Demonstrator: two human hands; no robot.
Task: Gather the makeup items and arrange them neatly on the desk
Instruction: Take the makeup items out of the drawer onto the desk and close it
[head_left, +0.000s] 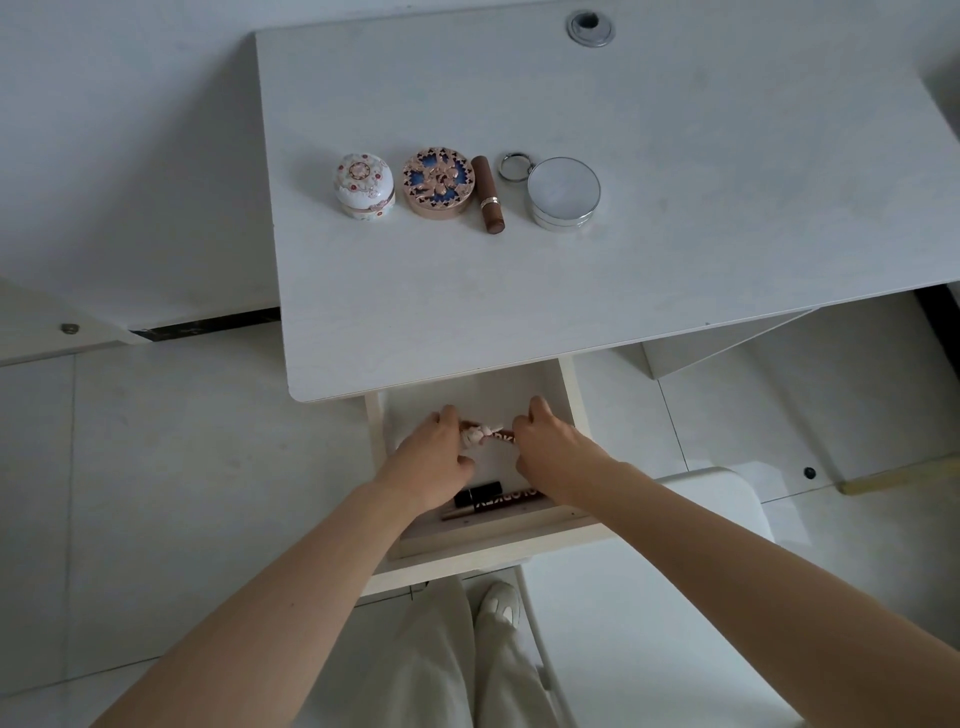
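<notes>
Tube (491, 435) — gripped between both hands (488, 457).

The thing held between the left hand (435, 457) and the right hand (550, 451) is mostly hidden. Only a pale knobby bit and a brown bit with letters (488, 435) show, too small to read. The fingers curl over it, so how tight they grip is hard to tell. Near the front wall of the drawer (566, 384), a black tube (478, 493) and a brown stick with letters (511, 499) hide partly under the wrists. The desk (571, 291) is cut off at the right edge. The white chair (649, 597) runs off the bottom edge.
</notes>
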